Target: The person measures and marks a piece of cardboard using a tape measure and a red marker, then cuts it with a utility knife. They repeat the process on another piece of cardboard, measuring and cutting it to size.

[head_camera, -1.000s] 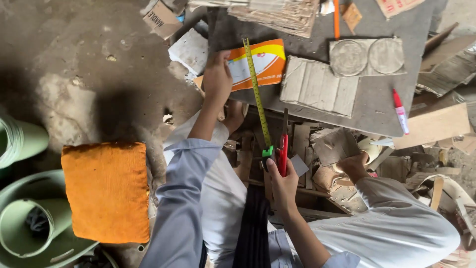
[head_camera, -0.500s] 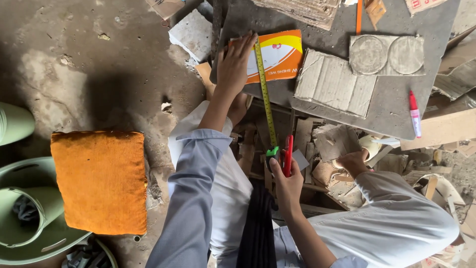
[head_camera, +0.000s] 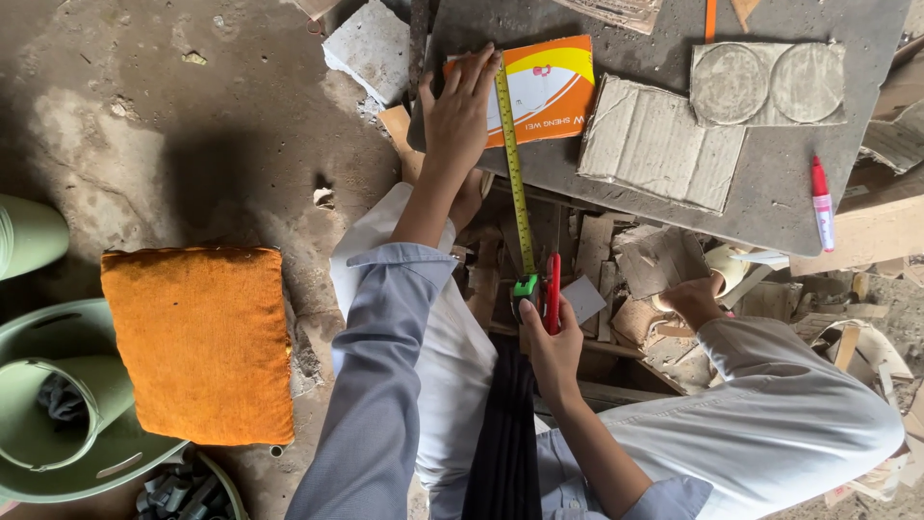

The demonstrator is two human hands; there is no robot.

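1. Count: one yellow measuring tape (head_camera: pixel 514 164), one orange-and-white printed cardboard sheet (head_camera: pixel 549 89), one grey slab board (head_camera: pixel 770 183), one red-handled cutter (head_camera: pixel 552 294), one red-capped marker (head_camera: pixel 821 204), one orange cushion (head_camera: pixel 200 342).
2. Cardboard pieces on the slab, right of the left hand: one ribbed corrugated panel (head_camera: pixel 662 143) and one flat piece with two pressed circles (head_camera: pixel 768 83).
3. Textures: slab is dull and dusty; cushion is coarse woven cloth, rectangular; tape blade is thin, stiff and marked along its length; scrap cardboard (head_camera: pixel 654 260) lies torn and heaped beyond the right hand.
4. Left hand (head_camera: pixel 460 111): fingers extended flat and close together, palm down, pressing on the printed sheet at the far end of the tape blade. Nothing is gripped.
5. Right hand (head_camera: pixel 551 342): curled around the tape's green-tipped case (head_camera: pixel 526 287) and the red cutter together, thumb up beside them.
6. The tape runs taut and straight from the right hand to the left, crossing the slab's near edge.
7. Cushion lies on the concrete floor (head_camera: pixel 144 116), well left of the left arm.
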